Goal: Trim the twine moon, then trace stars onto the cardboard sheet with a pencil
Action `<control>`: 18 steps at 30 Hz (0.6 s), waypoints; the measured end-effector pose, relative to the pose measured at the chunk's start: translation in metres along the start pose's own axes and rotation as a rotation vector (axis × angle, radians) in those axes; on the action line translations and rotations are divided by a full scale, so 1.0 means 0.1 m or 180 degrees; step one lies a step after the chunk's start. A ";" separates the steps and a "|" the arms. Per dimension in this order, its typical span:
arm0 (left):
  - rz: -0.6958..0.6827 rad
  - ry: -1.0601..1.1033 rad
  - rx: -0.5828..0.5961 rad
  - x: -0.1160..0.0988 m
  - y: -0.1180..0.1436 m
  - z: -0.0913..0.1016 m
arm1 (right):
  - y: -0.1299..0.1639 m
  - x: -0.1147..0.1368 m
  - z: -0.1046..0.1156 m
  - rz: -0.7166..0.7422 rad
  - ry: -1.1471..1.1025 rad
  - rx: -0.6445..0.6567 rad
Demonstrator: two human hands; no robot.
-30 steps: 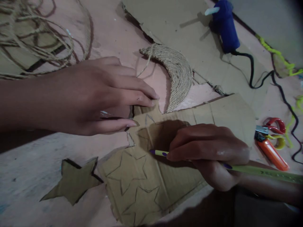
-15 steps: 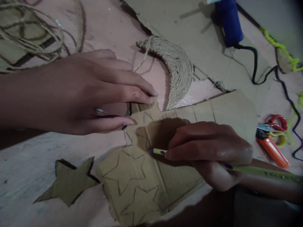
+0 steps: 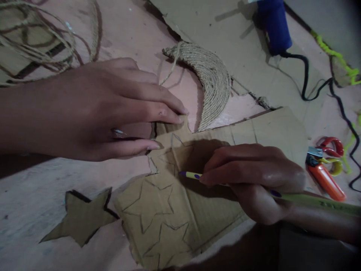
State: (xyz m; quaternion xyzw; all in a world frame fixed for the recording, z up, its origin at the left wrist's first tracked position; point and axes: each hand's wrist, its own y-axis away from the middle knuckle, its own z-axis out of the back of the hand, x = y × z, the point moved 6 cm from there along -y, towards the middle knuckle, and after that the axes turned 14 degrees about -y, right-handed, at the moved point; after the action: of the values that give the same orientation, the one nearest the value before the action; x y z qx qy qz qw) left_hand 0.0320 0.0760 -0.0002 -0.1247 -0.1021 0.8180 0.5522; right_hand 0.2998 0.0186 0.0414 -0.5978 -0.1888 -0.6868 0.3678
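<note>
My right hand (image 3: 254,180) is closed around a slim green pen (image 3: 190,175) with a purple tip. The tip rests on a piece of brown cardboard (image 3: 220,222), beside a partly drawn star. Two more star outlines are drawn lower on the same piece. My left hand (image 3: 124,109) lies with fingers stretched out, fingertips and thumb pressing the cardboard's upper left edge. A cut-out cardboard star (image 3: 84,218) lies at the lower left. Just above the cardboard is a crescent (image 3: 216,82) covered in rows of twine, a loose strand trailing toward my left hand.
Loose twine (image 3: 94,34) lies in coils at the upper left. A larger cardboard sheet (image 3: 197,19) spans the top. A blue tool handle (image 3: 275,30) has a black cord running down the right. An orange lighter (image 3: 327,182) lies by red and yellow finger loops (image 3: 334,145).
The pen and my right hand have shifted slightly up and to the right. More of the star's outline shows beside the tip. My left hand stays in place.
</note>
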 end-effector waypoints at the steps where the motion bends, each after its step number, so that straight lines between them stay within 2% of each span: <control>1: 0.0013 0.0006 -0.0004 0.00 0.00 0.00 | 0.01 0.01 0.00 0.0026 0.0002 0.0009; 7: 0.0085 0.0029 0.0027 0.00 0.00 -0.01 | 0.03 0.01 0.01 -0.0036 0.0158 -0.0024; 11: 0.0072 0.0017 -0.0017 0.00 0.02 0.00 | 0.03 0.03 0.00 0.0083 0.0148 0.0128; 14: 0.0091 0.0044 -0.0001 0.02 0.02 0.00 | 0.04 0.03 0.02 0.0001 0.0218 -0.0014; 18: 0.0037 0.0019 -0.0006 0.01 0.01 0.00 | 0.04 0.05 0.01 0.0085 0.0189 0.0038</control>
State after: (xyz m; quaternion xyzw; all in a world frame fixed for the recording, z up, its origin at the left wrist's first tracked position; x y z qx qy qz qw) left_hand 0.0303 0.0764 -0.0007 -0.1283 -0.1005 0.8207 0.5477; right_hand 0.3037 0.0153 0.0459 -0.5775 -0.1739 -0.6981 0.3860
